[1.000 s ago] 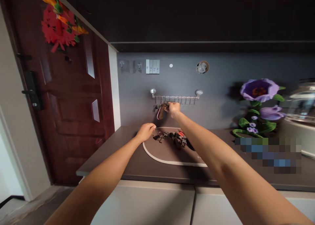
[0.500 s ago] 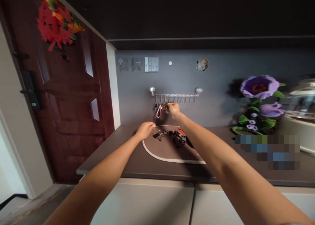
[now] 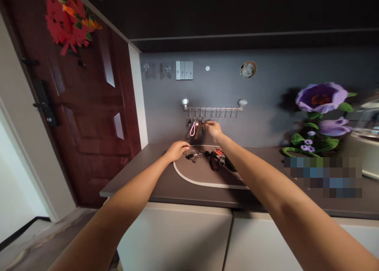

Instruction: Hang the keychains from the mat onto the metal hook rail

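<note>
My right hand [image 3: 213, 129] is raised to the metal hook rail [image 3: 213, 108] on the grey wall, its fingers loosely apart just right of a brown key fob [image 3: 199, 128]. The fob hangs from a hook beside a pink key loop [image 3: 192, 128]. My left hand [image 3: 177, 149] lies flat on the dark countertop at the left edge of an oval mat [image 3: 204, 181], fingertips close to a small bunch of keys [image 3: 192, 156]. More keys, one with a red tag [image 3: 218, 157], lie on the mat under my right forearm.
A dark red door [image 3: 89, 105] with a black handle and a red paper ornament stands at the left. Artificial purple flowers [image 3: 321, 99] sit on the counter at the right, by a blurred patch. Switches [image 3: 184, 70] and small hooks are on the wall. White cabinet fronts run below.
My right hand has drawn slightly right, off the brown fob, which now hangs from the rail beside the pink loop. My left hand has stayed at the mat's edge. The view shifted a little.
</note>
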### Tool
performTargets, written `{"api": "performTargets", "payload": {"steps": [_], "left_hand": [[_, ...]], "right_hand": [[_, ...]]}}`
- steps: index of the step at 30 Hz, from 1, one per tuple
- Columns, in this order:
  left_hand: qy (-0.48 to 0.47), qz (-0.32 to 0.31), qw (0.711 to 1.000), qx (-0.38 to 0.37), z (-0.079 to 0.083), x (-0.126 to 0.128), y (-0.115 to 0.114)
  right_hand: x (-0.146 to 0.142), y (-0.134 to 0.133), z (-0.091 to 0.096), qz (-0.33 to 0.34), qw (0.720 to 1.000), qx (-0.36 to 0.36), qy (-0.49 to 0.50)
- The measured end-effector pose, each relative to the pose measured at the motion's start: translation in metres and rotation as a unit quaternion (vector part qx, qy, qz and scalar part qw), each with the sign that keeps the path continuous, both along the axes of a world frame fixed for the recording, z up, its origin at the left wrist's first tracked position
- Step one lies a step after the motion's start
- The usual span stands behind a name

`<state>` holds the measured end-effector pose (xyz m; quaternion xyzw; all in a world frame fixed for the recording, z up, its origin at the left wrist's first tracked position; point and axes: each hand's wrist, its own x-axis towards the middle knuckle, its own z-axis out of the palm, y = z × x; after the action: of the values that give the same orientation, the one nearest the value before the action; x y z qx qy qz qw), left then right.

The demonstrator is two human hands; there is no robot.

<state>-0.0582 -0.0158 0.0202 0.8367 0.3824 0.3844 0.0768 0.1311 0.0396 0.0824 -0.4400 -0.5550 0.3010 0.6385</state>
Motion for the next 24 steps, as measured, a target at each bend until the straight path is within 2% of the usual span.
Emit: {"api": "performTargets", "payload": {"steps": [3,15,18,24], "left_hand": [[0.016,-0.006,1.0,-0.003,0.0,0.0,-0.002],[0.119,-0.011,0.993,-0.014,-0.002,-0.007,0.001],[0.131,-0.018,0.991,-0.025,-0.003,-0.011,0.005],[0.139,-0.044,0.988,-0.049,-0.004,-0.016,0.008]], "right_hand": [[0.001,-0.012,-0.005,-0.027,0.999,-0.026,-0.018],[0.002,-0.051,-0.048,0.042,0.982,-0.001,-0.184],[0.0,-0.061,-0.052,0.037,0.963,0.017,-0.268],[-0.003,-0.074,-0.051,0.023,0.896,0.059,-0.439]]}}
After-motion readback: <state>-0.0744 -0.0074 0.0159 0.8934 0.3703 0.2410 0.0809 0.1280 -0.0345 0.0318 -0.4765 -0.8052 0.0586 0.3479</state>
